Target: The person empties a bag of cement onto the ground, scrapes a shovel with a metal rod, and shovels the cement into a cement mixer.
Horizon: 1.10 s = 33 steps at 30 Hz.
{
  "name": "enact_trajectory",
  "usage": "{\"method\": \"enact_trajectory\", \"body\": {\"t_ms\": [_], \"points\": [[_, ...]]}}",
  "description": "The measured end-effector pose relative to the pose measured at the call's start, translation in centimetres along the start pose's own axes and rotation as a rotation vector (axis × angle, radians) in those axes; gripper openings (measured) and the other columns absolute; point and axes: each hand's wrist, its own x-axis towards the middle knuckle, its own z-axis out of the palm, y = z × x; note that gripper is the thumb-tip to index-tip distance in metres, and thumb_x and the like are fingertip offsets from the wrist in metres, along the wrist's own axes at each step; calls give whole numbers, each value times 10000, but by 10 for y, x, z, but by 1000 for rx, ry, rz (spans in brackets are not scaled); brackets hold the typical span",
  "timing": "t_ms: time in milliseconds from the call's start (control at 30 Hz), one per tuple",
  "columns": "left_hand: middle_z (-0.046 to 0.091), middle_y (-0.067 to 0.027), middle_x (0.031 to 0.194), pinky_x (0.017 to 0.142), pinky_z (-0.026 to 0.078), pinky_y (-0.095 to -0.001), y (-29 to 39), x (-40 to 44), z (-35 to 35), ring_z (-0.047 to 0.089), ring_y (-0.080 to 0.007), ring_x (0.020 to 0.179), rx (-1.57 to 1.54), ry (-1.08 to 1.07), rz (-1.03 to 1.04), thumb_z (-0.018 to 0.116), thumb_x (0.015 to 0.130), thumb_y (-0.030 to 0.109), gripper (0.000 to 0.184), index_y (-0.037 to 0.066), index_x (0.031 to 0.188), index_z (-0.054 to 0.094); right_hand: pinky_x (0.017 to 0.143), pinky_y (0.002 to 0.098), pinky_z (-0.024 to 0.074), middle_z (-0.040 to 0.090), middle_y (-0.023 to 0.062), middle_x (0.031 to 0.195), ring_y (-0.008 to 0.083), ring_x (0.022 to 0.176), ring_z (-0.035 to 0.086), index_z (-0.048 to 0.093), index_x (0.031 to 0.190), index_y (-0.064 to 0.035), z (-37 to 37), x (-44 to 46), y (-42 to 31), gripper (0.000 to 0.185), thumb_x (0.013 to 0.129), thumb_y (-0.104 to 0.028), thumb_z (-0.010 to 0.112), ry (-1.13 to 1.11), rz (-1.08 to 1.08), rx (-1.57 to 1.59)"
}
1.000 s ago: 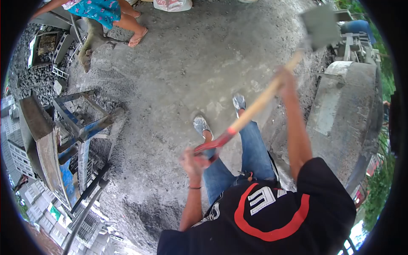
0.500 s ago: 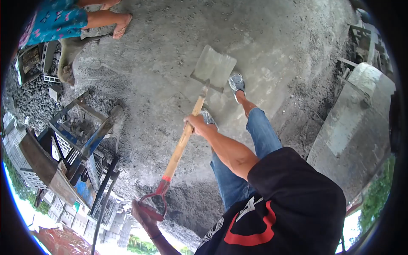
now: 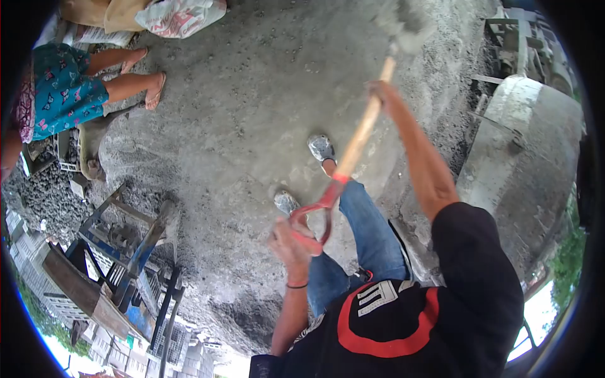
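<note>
A shovel [image 3: 360,135] with a wooden shaft and red D-shaped handle slants across the view in front of me. My left hand [image 3: 291,247] is closed round the grip of the red handle, near my knees. Further out, my right hand [image 3: 383,94] wraps round the wooden shaft close to the blade end. Motion smears the blade [image 3: 403,28] at the top, so whether it carries anything cannot be told. Beneath lies a grey, wet-looking cement floor [image 3: 252,94], with my two grey-smeared shoes on it.
A person in teal patterned shorts [image 3: 66,91] and sandals stands at the upper left. A plastic sack [image 3: 183,16] lies behind. Gravel [image 3: 50,208] and a metal-framed machine [image 3: 129,252] are at left. A big grey metal drum [image 3: 517,157] stands at right.
Both my hands and the shovel have swung right and further out, lifting the blade away from beside my feet. My feet have shifted. The sack has come into view at upper left.
</note>
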Motion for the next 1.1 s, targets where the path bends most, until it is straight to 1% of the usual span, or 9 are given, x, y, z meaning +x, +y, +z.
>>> {"method": "enact_trajectory", "body": {"t_ms": [133,233,300,433,500,567,867,967,1100], "points": [[562,-86,556,425,436,-311,-29,-47,37,524,-173,422,55,-133,178,478,973,333,426,57,648,500,552,301,485,577,67,754,175,607,557,596,906,28,-126,-111,-127,218,848,-156,699,190,-322,25],[584,-59,616,488,429,-318,5,-84,51,543,-128,510,-256,-422,65,507,957,183,284,-1,744,541,556,297,484,551,27,747,156,605,560,603,970,-32,-217,-204,-172,178,860,-147,684,151,-595,189],[592,-79,651,507,418,-321,-4,-92,38,545,-123,563,-161,-512,545,524,947,190,295,-28,755,579,569,305,484,533,6,723,147,599,552,583,929,-84,-249,-287,-175,130,878,-167,668,23,-739,330],[616,-134,696,585,452,-347,45,-109,-22,567,-217,609,-202,-743,969,521,905,188,293,-45,734,565,657,317,473,483,-4,691,131,641,506,535,802,-117,-281,-390,-121,137,913,-158,604,-55,-835,548],[605,-132,696,613,458,-351,60,-116,-65,568,-241,625,-208,-788,1109,526,879,156,243,-38,739,567,662,337,454,480,0,689,142,628,480,516,782,-114,-266,-428,-70,152,905,-135,601,-347,-873,797],[578,-123,698,608,456,-372,53,-124,-108,562,-287,626,-10,-779,1262,543,775,49,87,0,705,563,636,358,463,505,4,647,154,557,503,513,724,-122,-256,-451,-38,192,825,-137,676,-365,-867,868],[627,-120,688,564,416,-359,18,-193,-243,536,-247,572,56,-579,1125,527,861,101,183,6,719,595,422,326,481,514,39,634,173,481,528,530,880,-63,-200,-559,6,204,773,-76,703,51,-800,762],[617,-112,672,544,404,-328,20,-217,-255,542,-205,578,189,-460,1291,466,918,172,334,-28,672,569,440,343,490,517,49,640,194,482,534,537,884,-58,-194,-606,-2,212,768,-84,713,89,-871,772],[607,-116,658,543,404,-330,39,-257,-244,545,-207,575,-77,-626,1244,492,917,214,345,-16,674,571,463,367,487,516,44,635,209,485,533,537,862,-67,-227,-649,-17,212,763,-104,721,-156,-959,881]]}}
